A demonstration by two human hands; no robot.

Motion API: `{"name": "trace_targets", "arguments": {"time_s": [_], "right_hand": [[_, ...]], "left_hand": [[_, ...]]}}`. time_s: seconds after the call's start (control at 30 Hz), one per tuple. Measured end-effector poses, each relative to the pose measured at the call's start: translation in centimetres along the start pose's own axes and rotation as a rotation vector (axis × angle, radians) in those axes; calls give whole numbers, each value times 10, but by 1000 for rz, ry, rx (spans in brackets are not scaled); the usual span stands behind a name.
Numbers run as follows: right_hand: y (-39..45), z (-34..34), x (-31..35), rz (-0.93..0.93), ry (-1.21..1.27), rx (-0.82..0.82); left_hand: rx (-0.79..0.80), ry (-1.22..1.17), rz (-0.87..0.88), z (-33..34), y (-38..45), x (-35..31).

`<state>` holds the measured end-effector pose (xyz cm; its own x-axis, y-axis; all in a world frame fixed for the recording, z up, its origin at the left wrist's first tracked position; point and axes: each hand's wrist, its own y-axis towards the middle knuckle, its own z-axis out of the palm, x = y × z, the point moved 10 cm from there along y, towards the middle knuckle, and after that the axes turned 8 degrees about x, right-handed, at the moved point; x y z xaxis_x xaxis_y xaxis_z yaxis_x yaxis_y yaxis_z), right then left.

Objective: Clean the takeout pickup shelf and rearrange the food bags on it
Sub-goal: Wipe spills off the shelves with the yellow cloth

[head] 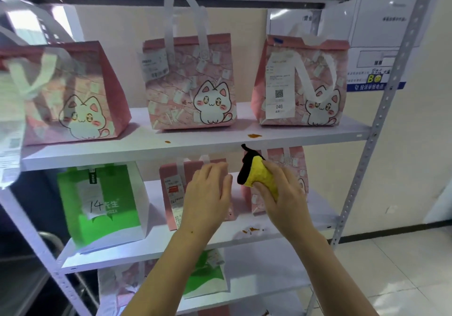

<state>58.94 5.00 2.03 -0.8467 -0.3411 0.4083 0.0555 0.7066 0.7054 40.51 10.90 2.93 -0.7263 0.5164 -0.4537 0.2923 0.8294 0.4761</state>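
Gripping yellow cloth (265, 177), right hand (283, 193)

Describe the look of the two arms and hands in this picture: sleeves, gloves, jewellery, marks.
Both forearms are bare up to the frame edge: no sleeves in view. The left hand and right hand wear no gloves, rings, watch or bracelet. A small dark speck shows near the left wrist.

Receipt (279, 84) on right pink bag (302, 80): "046"; green bag (102, 205): "14" (handwritten note).
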Motion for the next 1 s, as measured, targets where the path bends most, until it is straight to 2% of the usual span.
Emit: {"name": "trace_targets", "arguments": {"time_s": [0.37,0.57,0.87,1.0], "right_hand": [[50,-12,24,-87,-16,-8],[86,-42,2,-7,-79,-54],[116,-37,-16,102,-221,223],[114,-44,-7,116,-269,248]], "left_hand": [[-86,66,28,-36,30,-5],[-102,171,109,-31,58,-13],[-128,255,85,-23,61,-9],[-143,255,71,-24,61,-5]]}}
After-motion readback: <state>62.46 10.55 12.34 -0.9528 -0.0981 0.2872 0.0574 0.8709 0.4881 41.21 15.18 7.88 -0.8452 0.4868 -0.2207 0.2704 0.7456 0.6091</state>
